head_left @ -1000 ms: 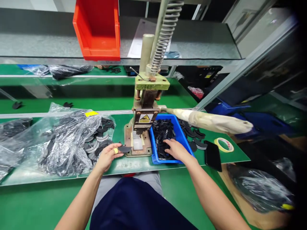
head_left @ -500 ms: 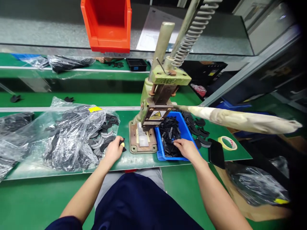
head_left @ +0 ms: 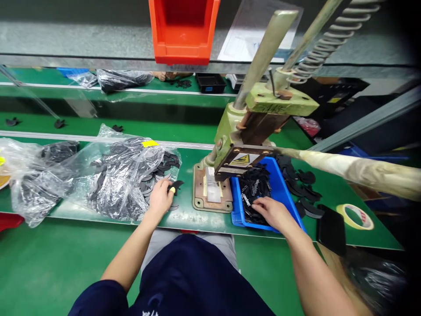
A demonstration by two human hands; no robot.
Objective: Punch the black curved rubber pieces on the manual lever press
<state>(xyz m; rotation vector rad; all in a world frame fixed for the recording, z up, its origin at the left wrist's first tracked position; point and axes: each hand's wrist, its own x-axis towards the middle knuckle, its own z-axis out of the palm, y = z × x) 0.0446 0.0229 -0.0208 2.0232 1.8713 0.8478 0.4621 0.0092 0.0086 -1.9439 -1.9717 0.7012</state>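
My left hand [head_left: 161, 198] pinches a black curved piece [head_left: 176, 186] at the right edge of a clear plastic bag [head_left: 118, 180] full of similar pieces. Something yellow covers the tip of its thumb. My right hand [head_left: 272, 212] reaches into a blue bin [head_left: 285, 193] of small black parts [head_left: 255, 184]. Its thumb and fingers are drawn together at the parts, and whatever lies between them is hidden. Between my hands stands a green hand press [head_left: 226, 127], its ram raised over a pale block [head_left: 213, 191] on the base plate.
The press's wrapped lever [head_left: 358, 169] sticks out rightward above loose black curved pieces [head_left: 304, 193]. A black flat object [head_left: 331, 230] and a tape roll [head_left: 355, 217] lie on the right. An orange bin [head_left: 184, 48] sits on the shelf above. Another person's hand [head_left: 161, 76] shows across the bench.
My view has turned left, so the bench appears shifted to the right. The curved piece in my left hand now shows more fully. My right hand stays in the blue bin.
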